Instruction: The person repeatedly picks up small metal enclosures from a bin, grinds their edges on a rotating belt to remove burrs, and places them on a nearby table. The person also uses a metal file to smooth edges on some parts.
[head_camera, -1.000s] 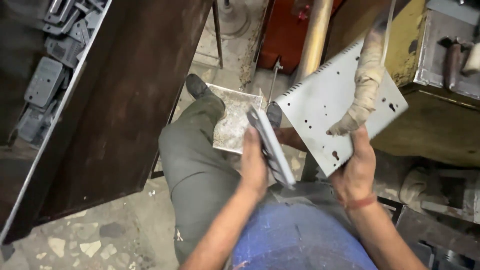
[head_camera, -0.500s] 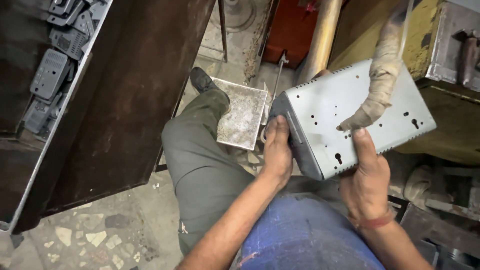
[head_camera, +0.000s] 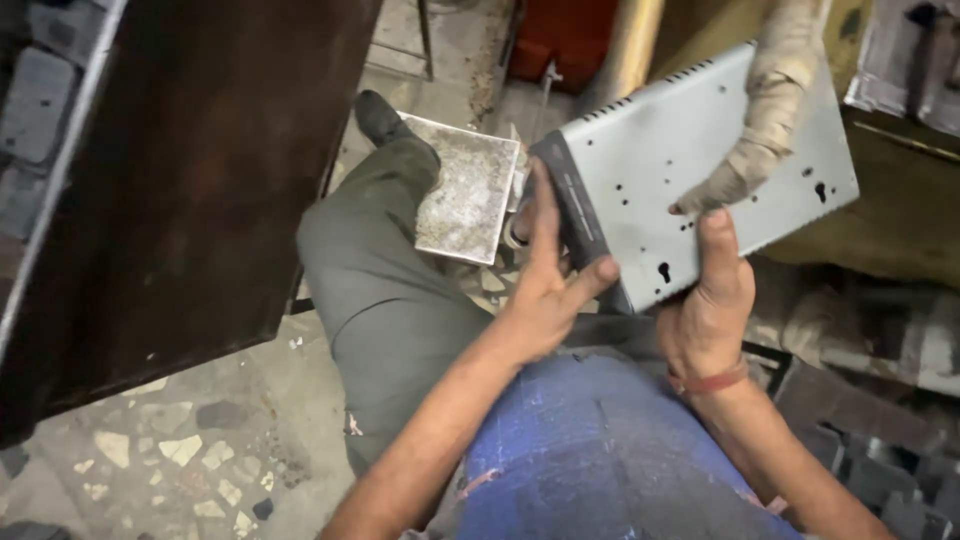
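The left hand (head_camera: 545, 290) clamps the dark front end of the metal case (head_camera: 700, 170), thumb on top, fingers spread along the end. The right hand (head_camera: 710, 300) supports the near edge, thumb pressed on the perforated top; a gloved hand (head_camera: 750, 165) of another person rests on the panel. The case is held in the air above the lap. It appears stiff, light sheet metal with sharp edges; grip the ends. Below: a speckled tile (head_camera: 465, 190) on the terrazzo floor (head_camera: 150, 450), a dark cabinet (head_camera: 200, 170) at left.
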